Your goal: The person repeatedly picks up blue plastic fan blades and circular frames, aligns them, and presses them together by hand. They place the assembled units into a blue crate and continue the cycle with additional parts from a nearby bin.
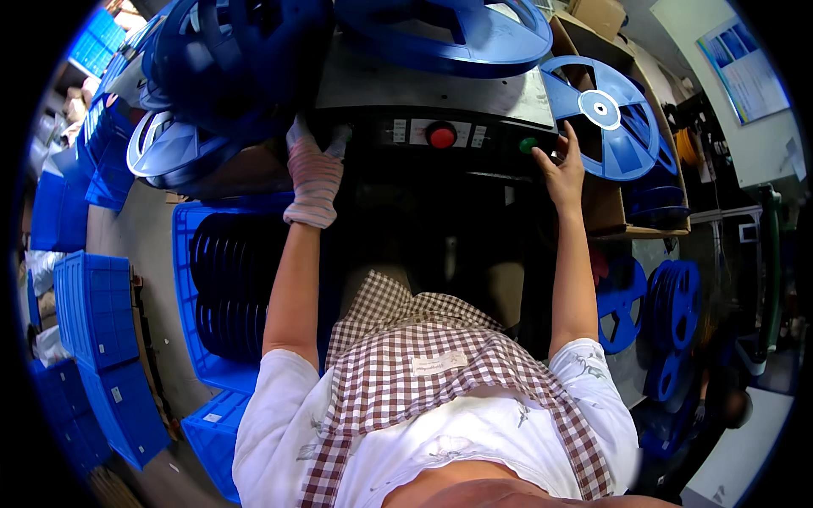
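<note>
At the front of a machine, a dark control panel point(398, 157) carries a red button point(440, 135) in its middle and a green button point(528, 146) near its right end. My left hand point(313, 173), in a striped work glove, rests on the panel's left end. Its thumb lies over a button there, mostly hidden, with the fingers apart from it. Bare, my right hand point(563, 169) has its thumb on the green button and its fingers stretched up past the panel's corner. Above the metal plate point(432, 91) sits a large blue plastic reel point(500, 46).
More blue reels crowd the upper left, beside a single reel point(174, 151). A cardboard box point(627, 230) at right holds blue reels point(631, 140). Below left, a blue crate point(182, 279) contains rows of black discs point(224, 326). Stacked blue bins point(97, 313) line the left.
</note>
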Motion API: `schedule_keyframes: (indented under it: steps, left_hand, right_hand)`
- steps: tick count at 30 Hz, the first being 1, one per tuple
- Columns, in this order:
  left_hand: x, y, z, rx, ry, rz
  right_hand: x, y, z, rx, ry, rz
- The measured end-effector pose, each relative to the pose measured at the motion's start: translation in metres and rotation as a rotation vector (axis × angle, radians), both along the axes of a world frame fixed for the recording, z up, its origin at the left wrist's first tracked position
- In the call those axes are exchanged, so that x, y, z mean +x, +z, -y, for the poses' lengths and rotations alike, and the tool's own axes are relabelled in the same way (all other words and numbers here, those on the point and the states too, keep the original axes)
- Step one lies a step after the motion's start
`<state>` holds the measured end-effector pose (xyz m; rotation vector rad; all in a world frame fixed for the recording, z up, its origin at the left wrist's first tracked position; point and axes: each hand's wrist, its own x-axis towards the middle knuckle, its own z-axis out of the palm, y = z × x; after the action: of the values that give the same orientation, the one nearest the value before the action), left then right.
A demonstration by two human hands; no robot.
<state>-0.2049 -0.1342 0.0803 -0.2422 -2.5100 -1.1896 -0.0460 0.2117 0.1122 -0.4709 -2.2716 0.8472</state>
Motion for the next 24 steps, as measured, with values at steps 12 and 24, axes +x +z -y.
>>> schedule_keyframes:
  steps: [12, 24]
  left_hand:
    - [0.151, -0.014, 0.035, 0.227, -0.581, 0.145]
    - [0.219, -0.108, 0.116, 0.204, -0.349, 0.478]
  right_hand:
    - [0.018, 0.053, 0.075, -0.051, 0.311, -0.194]
    - [-0.117, 0.121, 0.073, 1.041, 0.369, -0.098]
